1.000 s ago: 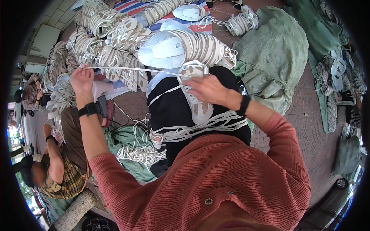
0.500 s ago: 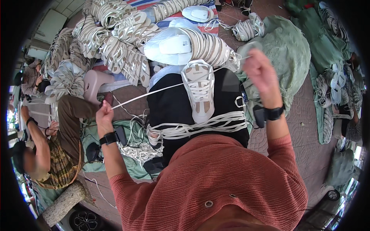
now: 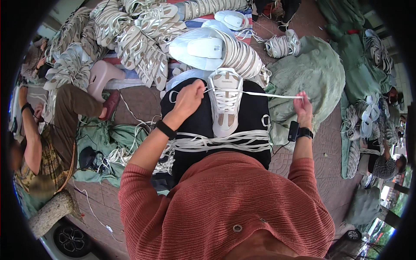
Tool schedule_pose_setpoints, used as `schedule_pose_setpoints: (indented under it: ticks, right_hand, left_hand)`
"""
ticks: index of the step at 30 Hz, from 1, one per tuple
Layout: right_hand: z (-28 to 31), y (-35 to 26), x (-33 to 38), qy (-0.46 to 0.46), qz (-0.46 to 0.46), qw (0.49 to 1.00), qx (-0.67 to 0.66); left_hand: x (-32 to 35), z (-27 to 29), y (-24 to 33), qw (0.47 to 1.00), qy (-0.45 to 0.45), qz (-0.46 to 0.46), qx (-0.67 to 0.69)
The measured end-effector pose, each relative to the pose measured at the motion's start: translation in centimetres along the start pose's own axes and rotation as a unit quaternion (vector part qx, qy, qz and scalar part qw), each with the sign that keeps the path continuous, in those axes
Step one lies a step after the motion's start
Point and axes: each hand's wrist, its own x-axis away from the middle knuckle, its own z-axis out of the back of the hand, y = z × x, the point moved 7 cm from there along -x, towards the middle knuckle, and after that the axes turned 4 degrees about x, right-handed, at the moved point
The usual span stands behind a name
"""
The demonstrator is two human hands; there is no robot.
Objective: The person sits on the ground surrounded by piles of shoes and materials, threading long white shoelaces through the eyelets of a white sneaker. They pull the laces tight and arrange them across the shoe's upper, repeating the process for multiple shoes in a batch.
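Observation:
A white-and-tan shoe upper point(image 3: 226, 117) lies across my black-clad thighs, its toe pointing toward me, with white lacing zigzagging up its front. Beside its upper left edge, my left hand point(image 3: 188, 102) is closed, thumb and fingers pinching white lace close to the eyelets. Out to the right, my right hand point(image 3: 304, 108) is closed on the other stretch of shoelace point(image 3: 271, 95), which runs nearly level and taut from the shoe. A bundle of loose white laces point(image 3: 221, 142) lies over my lap, below the toe.
Stacked shoe uppers point(image 3: 143, 52) heap up at the far left, and another nested row point(image 3: 240, 54) lies just beyond my knees. A pale pink stool point(image 3: 102, 78) stands at left, near a seated person point(image 3: 47, 151). Green sacking point(image 3: 310, 78) bulges at right.
My left hand has come from far left to the shoe's left edge. My right hand has moved outward and nearer me, and the lace no longer slants across to the far left.

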Motion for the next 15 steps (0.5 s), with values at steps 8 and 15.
schedule_pose_setpoints:
  ticks: [8,15]
  right_hand:
    - [-19.9,13.0,11.4,-0.417,0.286,0.639,0.579]
    - [-24.1,19.6,17.2,-0.534,0.392,0.396,0.637]
  left_hand:
    - [-0.2,-2.0,0.3,0.998,-0.037,0.017,-0.057]
    - [-0.8,-2.5,-1.4,0.996,-0.023,0.071,0.052]
